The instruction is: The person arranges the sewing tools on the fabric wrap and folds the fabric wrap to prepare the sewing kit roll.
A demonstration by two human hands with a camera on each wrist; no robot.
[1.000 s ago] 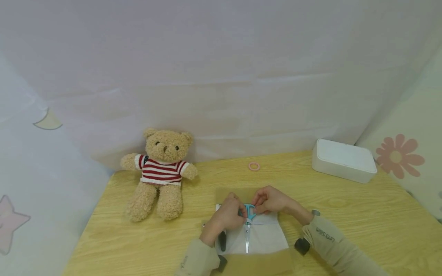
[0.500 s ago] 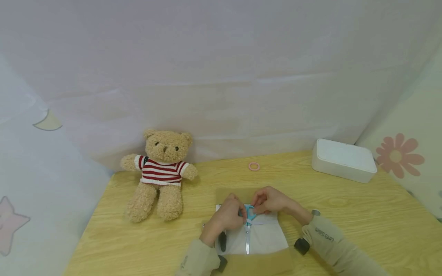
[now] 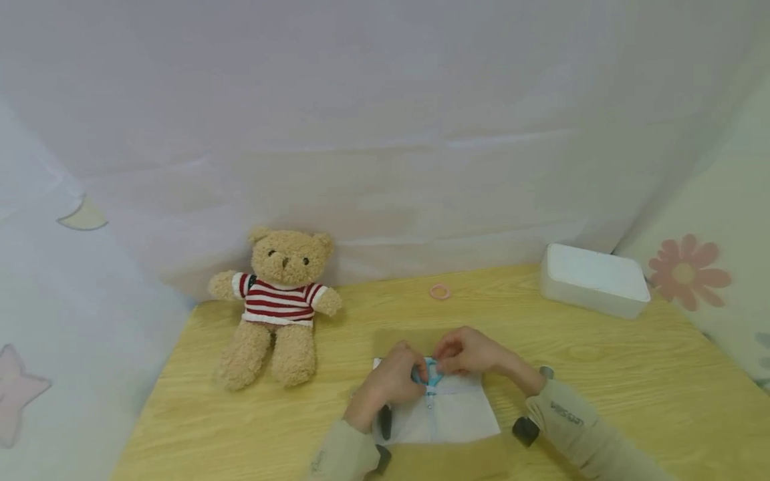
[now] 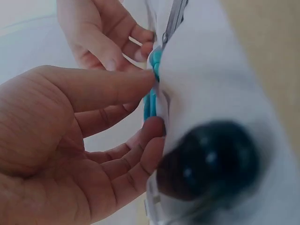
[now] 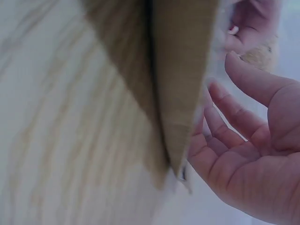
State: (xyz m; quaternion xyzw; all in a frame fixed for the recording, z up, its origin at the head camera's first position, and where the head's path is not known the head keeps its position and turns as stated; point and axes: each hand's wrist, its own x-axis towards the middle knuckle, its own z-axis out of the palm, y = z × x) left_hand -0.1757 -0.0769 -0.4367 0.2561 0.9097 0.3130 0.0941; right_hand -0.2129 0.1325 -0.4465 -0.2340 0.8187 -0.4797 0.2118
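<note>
Scissors (image 3: 434, 374) with light blue handles lie on a white sheet (image 3: 469, 414), blades toward me; the blades look faint and blurred in the head view. A thin pale strip (image 3: 446, 393) crosses below the handles. My left hand (image 3: 396, 375) pinches the handles from the left. In the left wrist view the left thumb (image 4: 117, 89) presses the teal handle (image 4: 150, 104). My right hand (image 3: 472, 351) is at the handles' right side, fingers loosely bent. Its thumb (image 5: 253, 79) stands apart from the fingers in the right wrist view.
Beneath the sheet is a brown board (image 3: 451, 461). A black-handled item (image 3: 386, 422) lies beside the left wrist. A teddy bear (image 3: 279, 300) sits at the left, a pink ring (image 3: 440, 292) lies farther back, and a white box (image 3: 592, 280) stands at the right rear.
The head view has shifted slightly. My right fingers have loosened a little at the handles and the scissors blades look blurred. My left hand stays at the handles.
</note>
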